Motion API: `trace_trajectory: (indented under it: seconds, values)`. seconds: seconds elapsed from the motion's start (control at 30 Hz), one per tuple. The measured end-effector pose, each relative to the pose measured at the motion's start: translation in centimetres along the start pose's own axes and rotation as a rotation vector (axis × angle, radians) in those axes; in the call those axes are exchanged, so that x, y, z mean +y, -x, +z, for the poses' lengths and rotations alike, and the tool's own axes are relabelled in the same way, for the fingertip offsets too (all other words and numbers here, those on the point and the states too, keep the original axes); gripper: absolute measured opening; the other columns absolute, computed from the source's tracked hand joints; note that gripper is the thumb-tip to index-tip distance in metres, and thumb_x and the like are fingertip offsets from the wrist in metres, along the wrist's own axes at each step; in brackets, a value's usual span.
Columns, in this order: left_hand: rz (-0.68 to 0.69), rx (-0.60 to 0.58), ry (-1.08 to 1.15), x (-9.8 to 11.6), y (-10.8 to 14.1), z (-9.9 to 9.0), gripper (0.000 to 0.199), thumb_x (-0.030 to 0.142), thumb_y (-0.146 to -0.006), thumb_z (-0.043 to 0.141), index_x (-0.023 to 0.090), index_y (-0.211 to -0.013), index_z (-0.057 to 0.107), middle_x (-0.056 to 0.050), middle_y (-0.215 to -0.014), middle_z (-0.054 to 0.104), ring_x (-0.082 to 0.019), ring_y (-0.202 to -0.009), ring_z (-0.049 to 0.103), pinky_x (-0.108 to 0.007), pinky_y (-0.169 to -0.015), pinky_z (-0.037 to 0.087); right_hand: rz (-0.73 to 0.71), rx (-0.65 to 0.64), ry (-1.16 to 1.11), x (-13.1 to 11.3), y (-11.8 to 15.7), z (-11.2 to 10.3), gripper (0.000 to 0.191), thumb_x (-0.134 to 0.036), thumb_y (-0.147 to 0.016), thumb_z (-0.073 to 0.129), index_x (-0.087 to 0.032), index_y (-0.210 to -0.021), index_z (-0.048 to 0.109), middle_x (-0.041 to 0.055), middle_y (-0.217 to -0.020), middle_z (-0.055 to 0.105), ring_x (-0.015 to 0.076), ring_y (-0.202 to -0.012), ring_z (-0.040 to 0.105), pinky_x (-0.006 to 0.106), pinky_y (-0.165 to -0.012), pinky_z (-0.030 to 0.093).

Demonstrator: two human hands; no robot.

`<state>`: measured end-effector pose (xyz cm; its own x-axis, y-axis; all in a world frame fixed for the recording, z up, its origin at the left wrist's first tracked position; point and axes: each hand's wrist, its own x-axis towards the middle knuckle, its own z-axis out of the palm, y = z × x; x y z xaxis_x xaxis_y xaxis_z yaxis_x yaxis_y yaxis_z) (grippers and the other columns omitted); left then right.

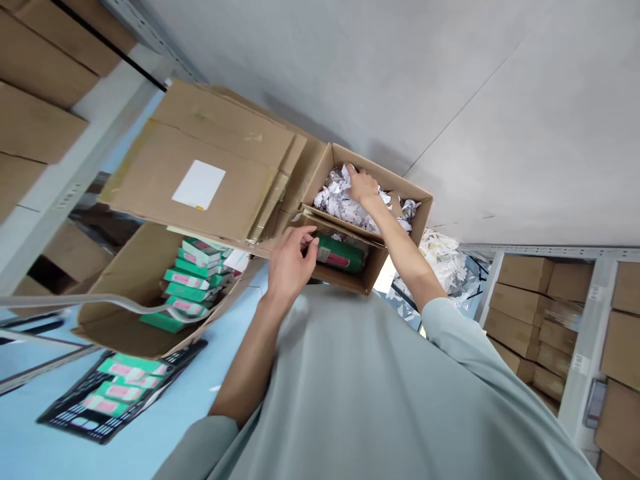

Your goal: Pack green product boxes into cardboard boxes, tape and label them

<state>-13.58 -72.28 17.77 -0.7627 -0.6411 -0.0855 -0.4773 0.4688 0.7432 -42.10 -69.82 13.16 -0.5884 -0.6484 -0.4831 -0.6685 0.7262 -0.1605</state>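
Observation:
Crumpled white paper (345, 204) fills much of an open cardboard box (421, 217). My right hand (361, 185) reaches into it, its fingers touching the paper near the far side; whether they grip any is hidden. A second, nearer cardboard box (373, 272) holds a dark green item (340, 255) with a pink label, lying on its side. My left hand (294, 257) is at that box's left edge, thumb and forefinger curved with a gap between them and nothing visible in the hand.
At the left, a large carton (120, 293) holds green and pink boxes (187, 280). Similar boxes lie in a black crate (100, 430). Flattened cardboard (200, 133) with a white label stands beside them. Shredded paper (443, 260) and shelved cartons (520, 277) are at the right.

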Motion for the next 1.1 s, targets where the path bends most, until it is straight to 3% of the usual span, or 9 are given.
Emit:
trace_trajectory:
  seconds: [0.13, 0.3, 0.4, 0.53, 0.63, 0.73, 0.9, 1.0, 1.1]
  values:
    - [-0.005, -0.003, 0.028, -0.7, 0.0, -1.0, 0.031, 0.033, -0.107, 0.06, 0.022, -0.133, 0.072, -0.008, -0.111, 0.076, -0.026, -0.102, 0.076, -0.041, -0.105, 0.062, -0.02, -0.013, 0.063, -0.9, -1.4, 0.6, 0.072, -0.007, -0.115, 0.059, -0.017, -0.183, 0.038, 0.0246, -0.159, 0.065, 0.0367, -0.146, 0.072, 0.049, -0.122, 0.056]
    - [0.003, -0.019, 0.069, -1.6, -0.8, -2.3, 0.031, 0.032, -0.107, 0.062, 0.023, -0.134, 0.073, -0.008, -0.113, 0.079, -0.026, -0.105, 0.076, -0.041, -0.107, 0.062, -0.044, 0.08, 0.049, -0.9, 2.0, -0.2, 0.062, -0.008, -0.111, 0.052, -0.023, -0.171, 0.054, 0.0225, -0.166, 0.058, 0.0361, -0.133, 0.076, 0.056, -0.117, 0.059]
    - [0.042, -0.042, 0.109, -2.2, -1.3, -2.6, 0.031, 0.033, -0.107, 0.062, 0.022, -0.133, 0.074, -0.008, -0.113, 0.079, -0.025, -0.103, 0.077, -0.04, -0.105, 0.063, -0.011, 0.165, -0.022, -0.6, 6.8, -1.1, 0.051, -0.021, -0.115, 0.05, -0.023, -0.166, 0.057, 0.0208, -0.161, 0.061, 0.0378, -0.128, 0.076, 0.057, -0.112, 0.062]
    - [0.104, -0.098, 0.159, -3.3, -1.5, -2.5, 0.031, 0.032, -0.106, 0.062, 0.021, -0.133, 0.075, -0.008, -0.113, 0.079, -0.025, -0.103, 0.078, -0.039, -0.103, 0.063, -0.026, 0.273, -0.187, -0.6, 16.2, -0.9, 0.049, -0.034, -0.119, 0.047, -0.024, -0.166, 0.058, 0.0166, -0.157, 0.066, 0.0339, -0.124, 0.076, 0.049, -0.113, 0.061]
    - [0.114, -0.166, 0.175, -4.4, -1.4, -2.3, 0.033, 0.028, -0.104, 0.061, 0.021, -0.134, 0.074, -0.007, -0.115, 0.079, -0.024, -0.103, 0.079, -0.038, -0.103, 0.063, -0.02, 0.254, -0.301, -1.3, 22.6, 1.3, 0.053, -0.036, -0.118, 0.053, -0.027, -0.17, 0.058, 0.0127, -0.158, 0.07, 0.0284, -0.116, 0.078, 0.041, -0.111, 0.062]
    - [0.107, -0.236, 0.158, -5.2, -1.3, -1.6, 0.034, 0.024, -0.102, 0.06, 0.022, -0.133, 0.074, -0.007, -0.115, 0.08, -0.024, -0.102, 0.079, -0.037, -0.104, 0.063, 0.076, 0.184, -0.372, -2.3, 26.3, 4.6, 0.059, -0.033, -0.114, 0.061, -0.029, -0.173, 0.057, 0.0111, -0.156, 0.073, 0.025, -0.109, 0.08, 0.036, -0.105, 0.064]
    - [0.169, -0.344, 0.153, -5.3, -1.7, -0.4, 0.036, 0.02, -0.102, 0.055, 0.022, -0.131, 0.075, -0.008, -0.119, 0.081, -0.024, -0.108, 0.08, -0.037, -0.105, 0.063, 0.232, 0.055, -0.314, -3.8, 27.1, 8.8, 0.073, -0.032, -0.112, 0.066, -0.028, -0.181, 0.046, 0.0125, -0.149, 0.076, 0.0266, -0.106, 0.083, 0.034, -0.092, 0.066]
    - [0.2, -0.369, 0.165, -5.0, -2.3, -0.3, 0.036, 0.02, -0.102, 0.054, 0.022, -0.131, 0.075, -0.008, -0.121, 0.082, -0.024, -0.11, 0.081, -0.037, -0.106, 0.063, 0.274, 0.004, -0.236, -4.0, 26.7, 9.1, 0.075, -0.034, -0.114, 0.064, -0.027, -0.184, 0.041, 0.0161, -0.155, 0.073, 0.0336, -0.122, 0.082, 0.036, -0.093, 0.066]
    - [0.224, -0.344, 0.184, -4.7, -3.0, -0.7, 0.034, 0.022, -0.104, 0.054, 0.022, -0.131, 0.075, -0.009, -0.121, 0.082, -0.025, -0.111, 0.081, -0.038, -0.109, 0.063, 0.259, 0.012, -0.243, -3.7, 26.3, 7.9, 0.072, -0.035, -0.116, 0.063, -0.027, -0.184, 0.042, 0.0162, -0.161, 0.071, 0.0333, -0.124, 0.081, 0.036, -0.097, 0.066]
